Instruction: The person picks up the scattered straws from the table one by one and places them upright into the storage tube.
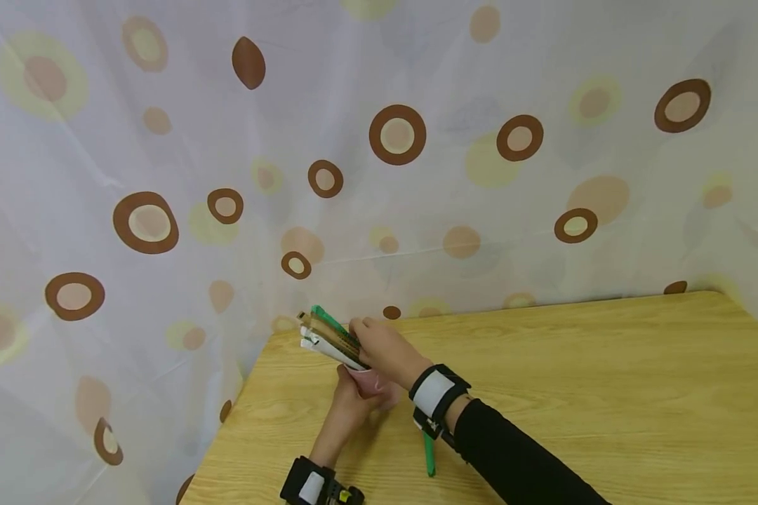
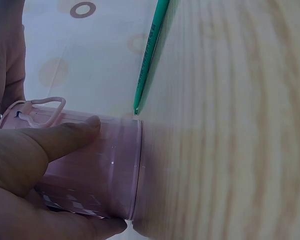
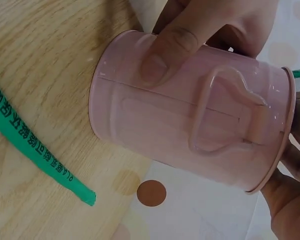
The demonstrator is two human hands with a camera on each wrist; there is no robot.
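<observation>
A small pink metal bucket [image 1: 368, 382] with a wire handle on its side stands with its base right at the tabletop. My left hand [image 1: 346, 408] grips its wall, the thumb [image 2: 72, 137] lying along the side. From the bucket's mouth a bundle of long wrapped straws [image 1: 328, 338] in green, brown and white leans out to the left. My right hand [image 1: 388, 351] holds the bundle just above the rim, fingers curled at its right side; the straws' lower ends are hidden inside the bucket. One green wrapped straw [image 3: 37, 155] with black printed characters lies on the table, partly under my right forearm in the head view.
The wood-grain table [image 1: 575, 393] stretches away to the right. Behind it and along the left hangs a pale curtain [image 1: 442, 189] with brown and yellow circles, meeting the table's back edge. Each wrist wears a black strap [image 1: 439, 393] with a camera.
</observation>
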